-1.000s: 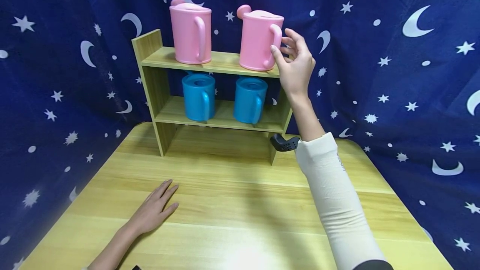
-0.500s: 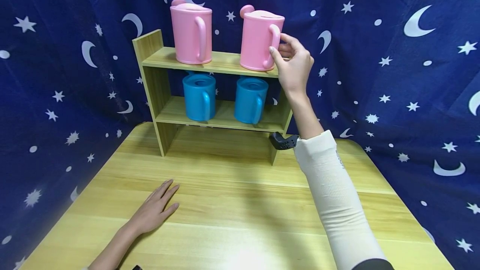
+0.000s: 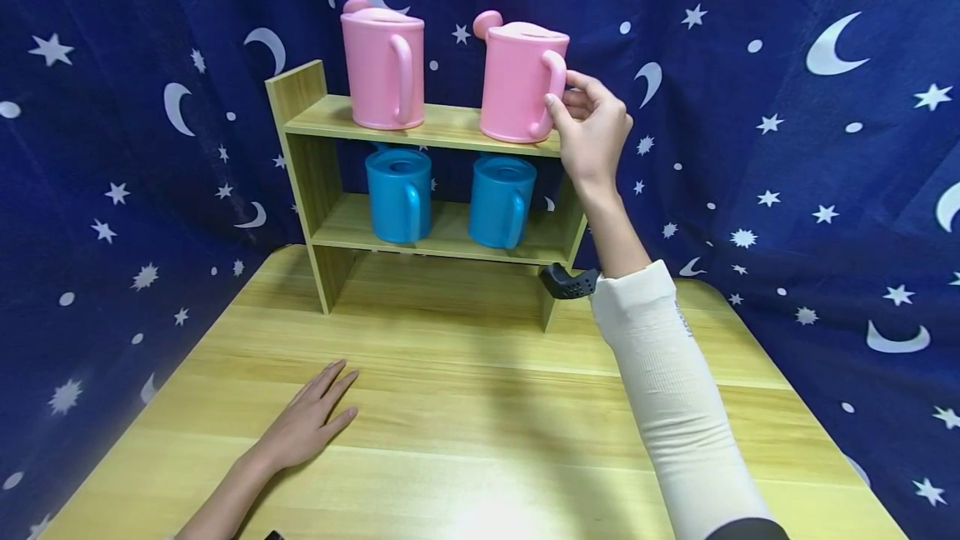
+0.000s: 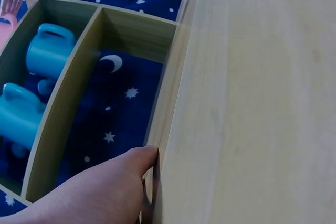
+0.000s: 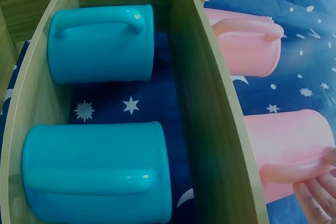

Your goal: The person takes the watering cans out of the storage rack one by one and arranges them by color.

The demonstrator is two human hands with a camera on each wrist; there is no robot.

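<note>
A pink watering can (image 3: 521,82) stands upright at the right end of the top shelf. My right hand (image 3: 596,132) holds its handle, thumb on the near side and fingers behind, as the pink handle (image 5: 296,171) in the right wrist view also shows. To its left on that shelf stands another pink watering can (image 3: 378,69). Below, on the middle shelf, are two blue watering cans, a left one (image 3: 390,198) and a right one (image 3: 495,202). My left hand (image 3: 303,423) rests flat on the table, fingers straight, touching none of the cans.
The wooden shelf rack (image 3: 450,248) stands at the back of the wooden table (image 3: 420,407). A dark blue curtain (image 3: 750,148) with moons and stars hangs behind and at both sides. A black wrist mount (image 3: 567,283) sticks out from the right sleeve, close to the rack's right side panel.
My right hand has lowered slightly and its fingers have come onto the handle. The right pink can has turned slightly one way and back. The left hand has stayed put.
</note>
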